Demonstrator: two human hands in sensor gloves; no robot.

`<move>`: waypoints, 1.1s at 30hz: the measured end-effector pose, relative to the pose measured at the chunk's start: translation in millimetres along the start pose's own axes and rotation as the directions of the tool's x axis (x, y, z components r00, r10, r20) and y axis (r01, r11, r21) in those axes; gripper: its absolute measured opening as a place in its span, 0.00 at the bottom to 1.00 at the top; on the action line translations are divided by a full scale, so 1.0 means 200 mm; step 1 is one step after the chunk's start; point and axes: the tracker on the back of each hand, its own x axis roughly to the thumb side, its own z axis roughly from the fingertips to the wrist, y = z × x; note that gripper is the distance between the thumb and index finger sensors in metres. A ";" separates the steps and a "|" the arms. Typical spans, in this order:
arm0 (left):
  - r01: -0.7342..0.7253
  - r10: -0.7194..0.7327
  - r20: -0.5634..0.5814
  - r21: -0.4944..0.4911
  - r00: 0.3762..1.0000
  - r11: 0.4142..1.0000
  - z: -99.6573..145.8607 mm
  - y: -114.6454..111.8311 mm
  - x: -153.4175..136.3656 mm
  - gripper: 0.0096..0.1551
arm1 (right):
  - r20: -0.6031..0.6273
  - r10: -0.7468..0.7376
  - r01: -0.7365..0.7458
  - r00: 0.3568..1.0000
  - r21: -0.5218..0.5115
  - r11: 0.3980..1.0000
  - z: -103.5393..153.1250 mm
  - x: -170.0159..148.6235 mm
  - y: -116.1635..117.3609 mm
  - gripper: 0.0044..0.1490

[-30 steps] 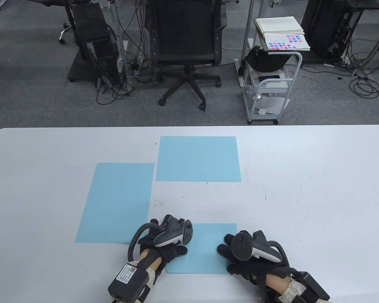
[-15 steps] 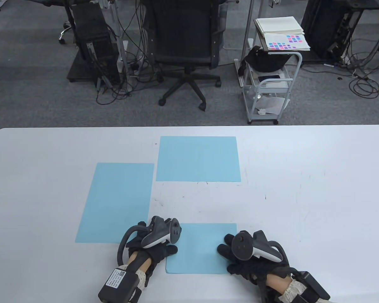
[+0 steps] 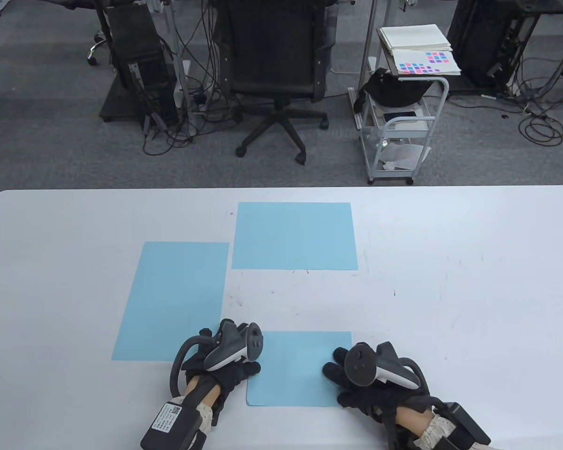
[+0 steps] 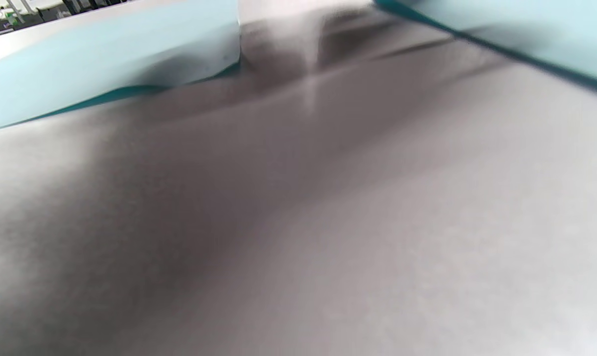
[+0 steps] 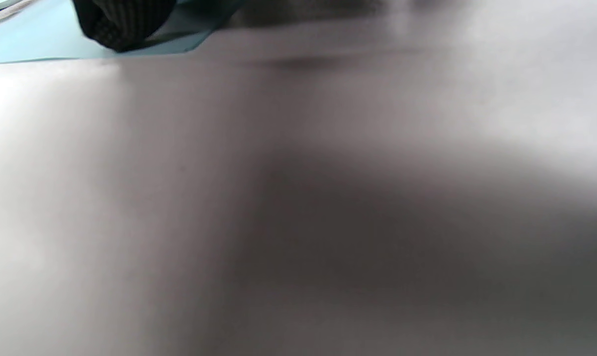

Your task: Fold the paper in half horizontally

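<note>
- Paper (image 3: 295, 370): the small blue sheet at lower centre of the table view already lies doubled flat on the table (image 3: 450, 281).
- Your right hand (image 3: 356, 375) rests flat on its right edge, fingers spread.
- Your left hand (image 3: 225, 370) sits at its left edge; whether it presses, I cannot tell.
- Judged step: sharpening the crease. Next, run fingers firmly along the fold while pinning the sheet.

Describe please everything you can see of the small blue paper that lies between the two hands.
The small blue paper is a light blue rectangle, wider than deep, lying flat on the white table near its front edge. It looks like thin, matte sheet paper. The left hand touches its left edge, and the right hand rests on its right edge. It is apart from the two larger blue sheets.
</note>
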 end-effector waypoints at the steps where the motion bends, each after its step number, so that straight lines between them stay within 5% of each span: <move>1: -0.027 0.027 0.001 0.020 1.000 0.999 0.02 0.01 -0.01 0.42 | 0.001 -0.002 0.002 1.000 0.000 1.000 0.00 0.00 0.00 0.42; 20: -0.154 0.159 0.010 0.307 0.987 0.939 0.23 0.09 -0.11 0.45 | -0.002 -0.005 0.005 1.000 -0.006 1.000 0.00 0.00 0.00 0.42; 33: -0.132 0.153 -0.029 0.360 0.988 0.924 0.28 0.06 -0.16 0.46 | 0.009 0.005 -0.005 1.000 -0.031 1.000 -0.01 0.01 -0.03 0.42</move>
